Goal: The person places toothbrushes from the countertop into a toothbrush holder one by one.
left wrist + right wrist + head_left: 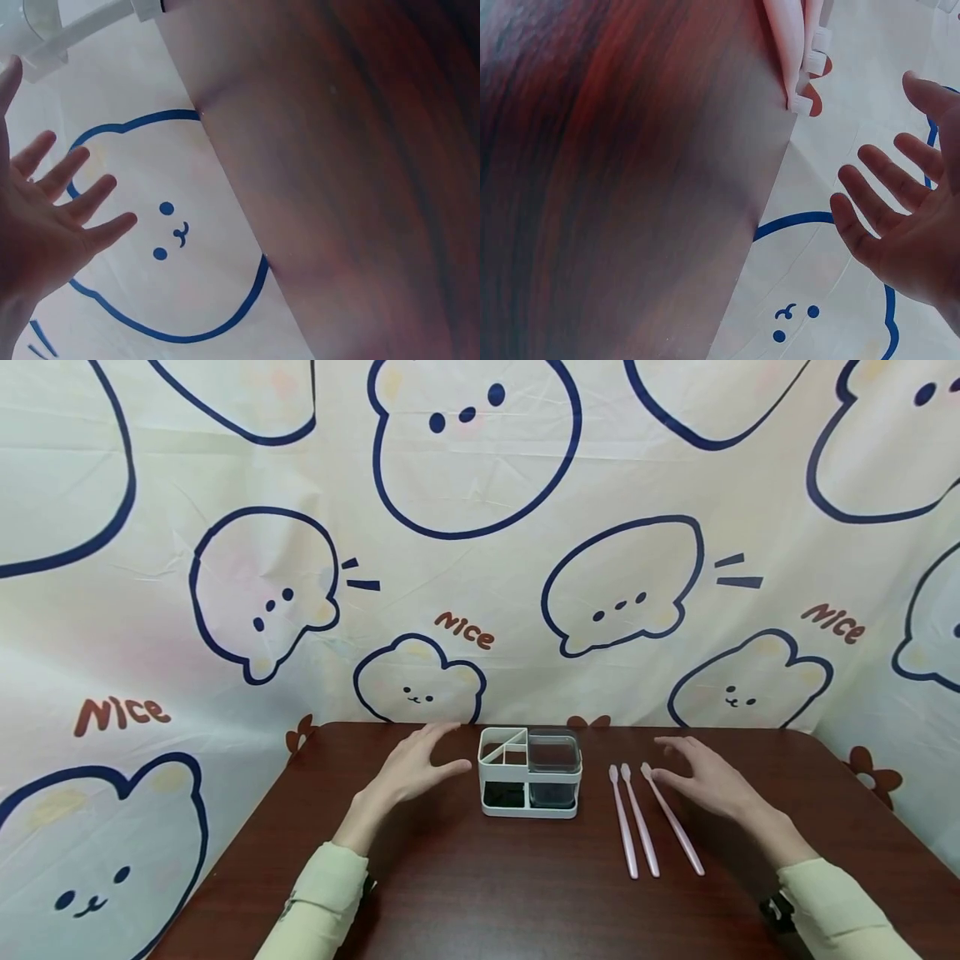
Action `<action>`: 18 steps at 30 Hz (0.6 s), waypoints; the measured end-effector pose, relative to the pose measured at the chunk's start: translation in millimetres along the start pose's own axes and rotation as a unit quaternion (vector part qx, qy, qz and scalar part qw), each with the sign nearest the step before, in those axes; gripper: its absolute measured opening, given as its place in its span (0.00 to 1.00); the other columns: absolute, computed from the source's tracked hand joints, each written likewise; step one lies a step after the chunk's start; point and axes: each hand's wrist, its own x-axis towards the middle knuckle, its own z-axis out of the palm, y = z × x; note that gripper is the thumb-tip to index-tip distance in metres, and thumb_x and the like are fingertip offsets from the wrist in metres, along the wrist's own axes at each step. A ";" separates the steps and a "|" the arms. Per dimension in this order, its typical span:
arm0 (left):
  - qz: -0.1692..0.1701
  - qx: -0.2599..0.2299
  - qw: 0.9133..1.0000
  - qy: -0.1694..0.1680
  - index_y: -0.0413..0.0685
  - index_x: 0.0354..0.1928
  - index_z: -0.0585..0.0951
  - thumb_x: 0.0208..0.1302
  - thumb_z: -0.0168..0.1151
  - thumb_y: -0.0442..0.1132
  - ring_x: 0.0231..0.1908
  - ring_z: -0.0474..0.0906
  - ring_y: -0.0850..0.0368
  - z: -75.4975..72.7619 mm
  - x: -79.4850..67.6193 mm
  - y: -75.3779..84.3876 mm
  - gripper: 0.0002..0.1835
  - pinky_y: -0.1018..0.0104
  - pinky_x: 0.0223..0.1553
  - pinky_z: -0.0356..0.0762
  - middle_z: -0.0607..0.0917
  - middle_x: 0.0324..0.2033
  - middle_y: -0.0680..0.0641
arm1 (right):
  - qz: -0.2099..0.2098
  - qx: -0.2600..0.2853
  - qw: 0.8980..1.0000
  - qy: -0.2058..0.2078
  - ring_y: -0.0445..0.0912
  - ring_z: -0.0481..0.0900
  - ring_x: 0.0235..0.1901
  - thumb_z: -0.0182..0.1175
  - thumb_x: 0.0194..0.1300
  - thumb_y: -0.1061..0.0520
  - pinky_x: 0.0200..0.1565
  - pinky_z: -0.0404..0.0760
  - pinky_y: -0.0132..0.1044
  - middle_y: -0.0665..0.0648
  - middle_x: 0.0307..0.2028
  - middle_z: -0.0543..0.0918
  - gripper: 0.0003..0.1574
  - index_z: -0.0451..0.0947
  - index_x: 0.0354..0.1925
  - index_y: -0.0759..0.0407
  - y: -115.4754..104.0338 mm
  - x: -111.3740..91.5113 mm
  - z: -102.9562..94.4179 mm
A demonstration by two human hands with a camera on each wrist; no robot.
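Note:
A white holder (493,772) with several compartments and a clear cup (553,752) in its right side stands near the table's back edge. To its left hovers my left hand (412,768), fingers spread and holding nothing; part of the holder (94,28) shows at the top of the left wrist view. Three pink toothbrushes, a left one (624,827), a middle one (641,827) and a right one (677,827), lie right of the holder, heads toward the back. My right hand (705,777) is beside the right toothbrush, fingers relaxed and holding nothing.
The dark brown wooden table (480,893) extends in front of both hands. Behind and beside it hangs a pale cloth (517,585) printed with blue-outlined bears. Dark bands (777,912) show at the sleeve cuffs.

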 end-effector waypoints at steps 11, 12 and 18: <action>-0.006 -0.048 0.998 -0.032 0.69 0.73 0.64 0.54 0.62 0.74 0.71 0.63 0.50 6.2 -1.3 11.6 0.45 0.39 0.69 0.62 0.67 0.72 0.54 | -0.018 0.035 0.999 -0.014 0.46 0.78 0.41 0.64 0.67 0.50 0.41 0.78 0.42 0.59 0.46 0.81 0.32 0.71 0.64 0.62 2.2 -3.1 6.6; -0.008 -0.051 0.998 -0.034 0.70 0.73 0.64 0.53 0.62 0.74 0.72 0.63 0.51 6.8 -1.0 12.5 0.45 0.40 0.69 0.62 0.67 0.72 0.55 | -0.019 0.038 0.999 -0.014 0.46 0.78 0.41 0.65 0.67 0.50 0.40 0.78 0.41 0.59 0.46 0.81 0.32 0.71 0.64 0.62 2.4 -3.5 6.8; -0.008 -0.070 0.997 -0.041 0.74 0.73 0.62 0.53 0.64 0.73 0.72 0.62 0.53 10.5 1.7 17.6 0.46 0.42 0.69 0.62 0.65 0.73 0.58 | -0.013 0.063 0.997 -0.038 0.44 0.77 0.40 0.65 0.67 0.47 0.39 0.78 0.39 0.57 0.46 0.81 0.33 0.71 0.64 0.61 3.9 -7.0 7.0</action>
